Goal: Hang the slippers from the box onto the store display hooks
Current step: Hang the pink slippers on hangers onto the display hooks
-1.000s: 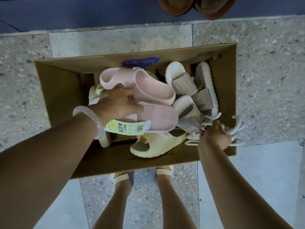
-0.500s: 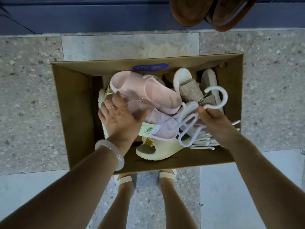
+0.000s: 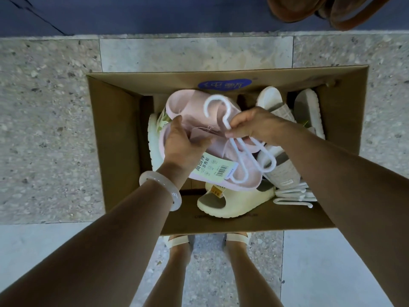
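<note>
Hands hold soft pink slippers, paper-tagged, tied together.

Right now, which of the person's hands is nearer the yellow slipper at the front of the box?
Left. The left hand grips the pink slippers above the yellow slipper. The right hand, holding the white hanger, is farther toward the back.

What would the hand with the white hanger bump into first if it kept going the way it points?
Probably the pink slippers: the right hand points left across them, toward the left hand. Depth is unclear.
</note>
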